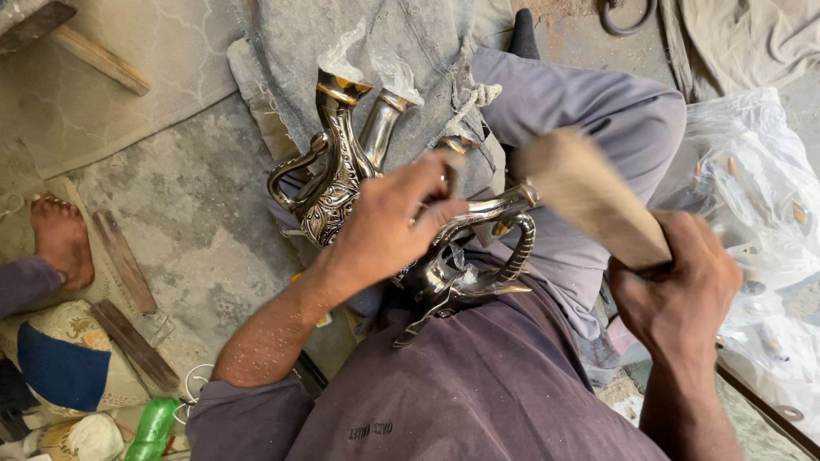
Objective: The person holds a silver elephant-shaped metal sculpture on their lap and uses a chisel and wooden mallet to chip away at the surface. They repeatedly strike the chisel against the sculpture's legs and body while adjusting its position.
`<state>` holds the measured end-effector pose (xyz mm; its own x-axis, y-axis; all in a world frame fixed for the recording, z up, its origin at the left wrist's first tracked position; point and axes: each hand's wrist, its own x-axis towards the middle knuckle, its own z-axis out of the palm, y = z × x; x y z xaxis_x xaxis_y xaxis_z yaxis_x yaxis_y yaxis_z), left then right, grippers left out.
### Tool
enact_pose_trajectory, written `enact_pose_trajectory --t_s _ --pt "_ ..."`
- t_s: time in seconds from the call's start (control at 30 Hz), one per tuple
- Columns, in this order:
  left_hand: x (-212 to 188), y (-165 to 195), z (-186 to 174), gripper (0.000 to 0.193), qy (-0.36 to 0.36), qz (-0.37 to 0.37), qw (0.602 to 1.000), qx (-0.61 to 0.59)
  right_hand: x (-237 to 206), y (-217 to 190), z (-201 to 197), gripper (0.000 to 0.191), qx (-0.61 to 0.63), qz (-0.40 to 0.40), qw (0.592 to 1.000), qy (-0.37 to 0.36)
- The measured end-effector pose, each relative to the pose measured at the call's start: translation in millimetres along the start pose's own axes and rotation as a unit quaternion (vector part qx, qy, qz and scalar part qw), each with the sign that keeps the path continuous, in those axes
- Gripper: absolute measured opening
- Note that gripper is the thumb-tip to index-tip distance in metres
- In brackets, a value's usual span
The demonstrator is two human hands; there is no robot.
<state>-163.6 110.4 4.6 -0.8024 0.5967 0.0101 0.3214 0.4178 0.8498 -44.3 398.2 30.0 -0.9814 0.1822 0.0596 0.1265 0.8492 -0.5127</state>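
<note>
My left hand (395, 220) grips a small metal tool set against a silver engraved metal pitcher (478, 256) that lies across my lap. My right hand (679, 294) is wrapped around the handle of a wooden mallet (589, 196), whose blurred head hangs just right of the pitcher. Two more engraved metal pitchers (342, 162) with gold-coloured rims lean on a grey cloth just beyond my left hand.
Another person's bare foot (58, 239) rests at the left on the stone floor. Wooden sticks (128, 299) lie near it, with a green bottle (154, 427) at the bottom left. A clear plastic bag (760, 222) with small parts sits at the right.
</note>
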Motion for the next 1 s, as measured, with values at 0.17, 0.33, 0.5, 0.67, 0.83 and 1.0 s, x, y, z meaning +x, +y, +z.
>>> enact_pose_trajectory --t_s 0.17,0.33,0.5,0.67,0.83,1.0 --pt "15.0 -12.7 -11.3 0.050 0.020 -0.048 0.996 -0.070 -13.3 5.0 12.4 0.037 0.096 0.236 0.964 -0.081" --pt "33.2 -11.9 2.3 0.042 -0.065 0.006 0.997 -0.034 -9.2 15.0 15.3 0.051 0.199 0.268 0.940 -0.070" --pt "56.2 -11.0 16.2 0.045 -0.135 0.005 0.990 -0.044 -5.7 13.2 10.7 0.073 0.303 0.124 0.942 0.070" --pt "67.1 -8.5 17.8 0.047 -0.183 0.018 0.981 -0.056 14.9 27.7 17.0 0.047 0.278 0.249 0.925 -0.072" --pt "71.4 -6.4 19.9 0.043 -0.215 0.022 0.976 -0.015 18.7 31.4 25.3 0.044 0.321 0.276 0.903 -0.071" --pt "75.7 -6.6 24.1 0.047 -0.232 0.037 0.972 0.007 22.1 31.2 25.8 0.028 0.178 0.253 0.943 -0.119"
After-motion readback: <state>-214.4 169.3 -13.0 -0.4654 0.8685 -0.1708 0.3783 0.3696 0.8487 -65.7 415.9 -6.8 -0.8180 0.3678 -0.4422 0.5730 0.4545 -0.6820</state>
